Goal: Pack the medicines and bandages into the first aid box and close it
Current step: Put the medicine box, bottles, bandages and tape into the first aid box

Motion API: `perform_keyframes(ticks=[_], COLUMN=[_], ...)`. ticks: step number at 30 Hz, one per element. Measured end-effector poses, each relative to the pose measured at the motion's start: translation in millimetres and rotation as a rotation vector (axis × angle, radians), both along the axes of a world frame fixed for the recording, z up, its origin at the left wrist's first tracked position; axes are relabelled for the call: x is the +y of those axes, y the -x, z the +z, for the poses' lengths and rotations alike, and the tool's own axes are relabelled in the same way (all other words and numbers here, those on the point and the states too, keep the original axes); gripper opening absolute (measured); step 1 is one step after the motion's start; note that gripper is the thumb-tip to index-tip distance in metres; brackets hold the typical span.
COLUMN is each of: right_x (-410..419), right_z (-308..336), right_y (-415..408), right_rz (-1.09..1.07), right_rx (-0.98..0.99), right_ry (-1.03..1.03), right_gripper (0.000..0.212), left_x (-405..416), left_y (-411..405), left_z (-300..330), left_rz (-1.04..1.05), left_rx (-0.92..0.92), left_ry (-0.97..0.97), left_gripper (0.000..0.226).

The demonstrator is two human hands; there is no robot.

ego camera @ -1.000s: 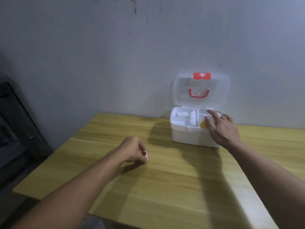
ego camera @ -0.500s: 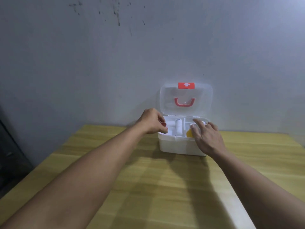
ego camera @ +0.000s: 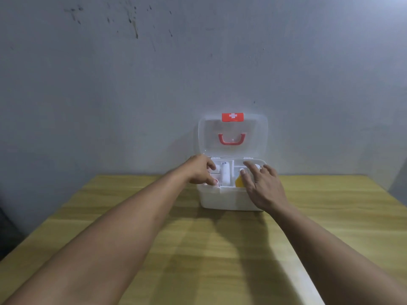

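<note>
The white first aid box (ego camera: 224, 199) stands at the table's far edge against the wall, with its clear lid (ego camera: 253, 137) upright and a red handle showing through. My left hand (ego camera: 198, 170) reaches into the box's left front compartment, its fingertips closed on a small red-and-white item (ego camera: 215, 181). A white tube (ego camera: 225, 175) lies in the middle compartment. My right hand (ego camera: 262, 186) rests over the right compartment with its fingers spread, beside a yellow packet (ego camera: 239, 182). What lies under that hand is hidden.
The wooden table (ego camera: 198, 249) stretches from me to the grey wall (ego camera: 154, 84). Its left edge drops to a dark floor area. A red latch with a white cross (ego camera: 232, 117) tops the lid.
My left hand has carried the small red-and-white item from the table's middle into the box's left compartment. My right hand has stayed over the right compartment. The view has shifted to centre the box.
</note>
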State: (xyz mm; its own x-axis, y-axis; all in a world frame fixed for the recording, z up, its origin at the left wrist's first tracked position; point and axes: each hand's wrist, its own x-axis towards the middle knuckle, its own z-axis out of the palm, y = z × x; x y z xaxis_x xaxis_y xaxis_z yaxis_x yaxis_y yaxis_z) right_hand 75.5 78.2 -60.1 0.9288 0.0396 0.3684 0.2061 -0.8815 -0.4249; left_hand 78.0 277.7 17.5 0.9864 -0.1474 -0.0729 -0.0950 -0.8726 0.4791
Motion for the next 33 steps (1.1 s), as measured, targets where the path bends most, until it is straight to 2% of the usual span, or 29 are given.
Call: perform_keyframes(ticks=[3, 8, 14, 19, 22, 28, 33], right_x=[-2, -2, -2, -1, -2, -2, -3], right_z=[-5, -5, -2, -1, -2, -6, 0], right_y=[-5, -3, 0, 0, 1, -3, 3], right_rz=[-0.006, -0.016, -0.007, -0.003, -0.005, 0.0, 0.012], right_rx=[0.0, 0.018, 0.027, 0.018, 0.027, 0.037, 0.08], right_ry=[0.001, -0.012, -0.013, -0.022, -0.036, -0.016, -0.001], right_gripper=[0.062, 0.055, 0.054, 0.051, 0.051, 0.056, 0.055], left_x=[3, 7, 8, 10, 10, -2, -9], left_y=[1, 6, 4, 2, -1, -19, -42], left_z=[2, -6, -17, -27, -25, 14, 43], left_rz=[0.018, 0.06, 0.097, 0.121, 0.115, 0.159, 0.124], left_rx=[-0.059, -0.193, -0.24, -0.289, -0.282, -0.502, -0.396], left_ry=[0.009, -0.063, -0.134, -0.084, -0.081, 0.019, -0.018], left_gripper=[0.051, 0.026, 0.022, 0.022, 0.028, 0.058, 0.086])
